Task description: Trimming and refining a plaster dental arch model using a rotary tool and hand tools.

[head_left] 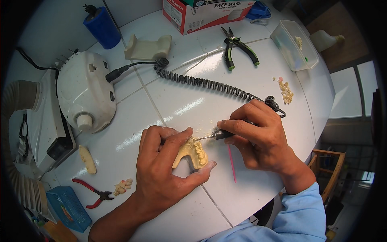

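A yellowish dental cast (200, 159), horseshoe-shaped with a row of molded teeth, is gripped in my left hand (161, 161), thumb at its near end and fingers at its far side. My right hand (262, 135) holds a black rotary handpiece (221, 134) like a pen. Its thin metal bur reaches the far edge of the cast, close to my left fingertip. Pale crumbs lie on the tiles just beyond the cast. From the back of the handpiece a black coiled cord (209, 84) runs to a white control unit (85, 90).
Red-handled cutters (93, 193), loose artificial teeth (122, 186) and a blue basket (69, 208) lie at left. Beyond are a handpiece rest (148, 47), green-black pliers (238, 47), a mask box (207, 18), a clear container (293, 46) and more teeth (286, 92). A pink stick (231, 164) lies below my right hand.
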`<state>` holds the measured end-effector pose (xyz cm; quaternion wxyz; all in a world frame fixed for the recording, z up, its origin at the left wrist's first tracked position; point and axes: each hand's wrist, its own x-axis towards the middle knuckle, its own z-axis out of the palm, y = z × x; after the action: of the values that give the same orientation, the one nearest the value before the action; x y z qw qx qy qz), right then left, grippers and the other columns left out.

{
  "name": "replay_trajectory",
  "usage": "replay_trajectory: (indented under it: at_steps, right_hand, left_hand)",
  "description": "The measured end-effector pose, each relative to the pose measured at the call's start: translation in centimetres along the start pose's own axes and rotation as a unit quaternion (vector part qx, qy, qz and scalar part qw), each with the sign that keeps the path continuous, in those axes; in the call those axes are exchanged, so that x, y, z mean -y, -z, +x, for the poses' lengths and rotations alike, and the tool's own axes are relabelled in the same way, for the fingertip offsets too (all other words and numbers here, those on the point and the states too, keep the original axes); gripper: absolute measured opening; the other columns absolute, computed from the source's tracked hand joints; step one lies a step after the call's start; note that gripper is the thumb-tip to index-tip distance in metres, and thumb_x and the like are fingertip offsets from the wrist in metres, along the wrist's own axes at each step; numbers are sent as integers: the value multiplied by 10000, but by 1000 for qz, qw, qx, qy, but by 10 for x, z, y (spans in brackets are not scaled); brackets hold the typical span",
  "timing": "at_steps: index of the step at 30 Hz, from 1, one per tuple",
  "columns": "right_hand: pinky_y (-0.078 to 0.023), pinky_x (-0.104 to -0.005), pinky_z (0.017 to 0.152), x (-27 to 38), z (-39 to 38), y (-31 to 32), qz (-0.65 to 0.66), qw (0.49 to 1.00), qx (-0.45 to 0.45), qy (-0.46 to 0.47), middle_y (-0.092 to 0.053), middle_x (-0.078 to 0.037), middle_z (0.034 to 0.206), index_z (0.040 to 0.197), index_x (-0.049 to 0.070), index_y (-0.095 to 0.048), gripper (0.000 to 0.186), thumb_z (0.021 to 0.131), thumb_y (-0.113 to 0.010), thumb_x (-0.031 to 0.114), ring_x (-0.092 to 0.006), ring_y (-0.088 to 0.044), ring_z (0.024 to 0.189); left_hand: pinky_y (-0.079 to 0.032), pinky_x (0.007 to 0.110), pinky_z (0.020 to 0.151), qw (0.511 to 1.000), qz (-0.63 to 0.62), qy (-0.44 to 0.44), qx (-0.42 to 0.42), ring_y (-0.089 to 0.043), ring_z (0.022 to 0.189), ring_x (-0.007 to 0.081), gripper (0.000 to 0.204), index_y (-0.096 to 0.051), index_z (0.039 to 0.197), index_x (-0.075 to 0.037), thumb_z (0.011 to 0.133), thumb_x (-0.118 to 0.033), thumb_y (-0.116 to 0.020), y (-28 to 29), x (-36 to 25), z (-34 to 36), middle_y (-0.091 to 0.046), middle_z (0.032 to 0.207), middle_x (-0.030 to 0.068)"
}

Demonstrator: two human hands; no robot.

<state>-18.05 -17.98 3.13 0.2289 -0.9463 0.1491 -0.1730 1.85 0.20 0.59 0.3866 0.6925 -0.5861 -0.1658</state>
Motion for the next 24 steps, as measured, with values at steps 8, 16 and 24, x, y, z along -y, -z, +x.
replay_trajectory:
  at_steps: [8, 16, 24]
  right_hand:
    - [-496, -410, 711, 1, 0, 0, -1, 1000, -2, 2, -670, -58, 953, 1093, 97, -812, 353, 753, -888, 43, -265, -628, 826]
    - [-492, -409, 717, 0, -1, 0, -4, 1000, 1, 1, -665, -55, 950, 1096, 101, -810, 355, 754, -890, 50, -263, -630, 830]
    - [-482, -412, 722, 1, 1, 3, -3, 1000, 15, -1, -658, -50, 953, 1095, 110, -809, 354, 754, -885, 53, -264, -630, 854]
  left_hand:
    - [-619, 343, 827, 1000, -2, -1, -4, -669, 992, 231, 717, -763, 1300, 80, 699, -191, -1045, -1, 0, -1, -603, 1134, 148]
    - [-615, 341, 826, 1000, -3, -1, -6, -669, 995, 232, 714, -768, 1300, 71, 696, -190, -1045, -2, 1, -1, -604, 1132, 147]
    - [-614, 345, 827, 1000, -3, 1, -5, -669, 1003, 242, 716, -773, 1308, 48, 684, -179, -1041, 0, -1, 0, -605, 1135, 145]
